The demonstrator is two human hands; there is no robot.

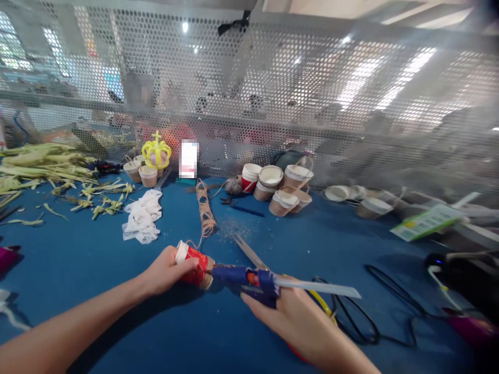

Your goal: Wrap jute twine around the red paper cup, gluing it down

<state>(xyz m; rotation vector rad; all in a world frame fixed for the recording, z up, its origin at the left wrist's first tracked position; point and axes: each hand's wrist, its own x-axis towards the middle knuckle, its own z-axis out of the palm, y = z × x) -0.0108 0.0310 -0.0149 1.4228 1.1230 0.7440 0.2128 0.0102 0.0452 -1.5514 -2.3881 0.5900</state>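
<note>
A red and white paper cup point(199, 262), tilted on its side and partly wound with twine, is gripped by my left hand point(167, 270). My right hand point(286, 311) is closed around a blue glue gun point(245, 278), with a long clear glue stick point(323, 286) jutting from its back. The gun's nozzle is at the twine-covered end of the cup; whether they touch, I cannot tell. From the cup, a strand leads up to a loose bundle of twine point(205, 208). Scissors point(249, 251) lie just beyond the gun, their handles partly hidden by it.
Several twine-wrapped cups point(284, 201) stand at the back, with more blurred at right. Crumpled white tissue point(143, 215) lies left of the twine. Dry husks point(47, 161) cover the far left. A black cable point(362, 332) loops at right. A perforated metal screen point(234, 78) rises behind.
</note>
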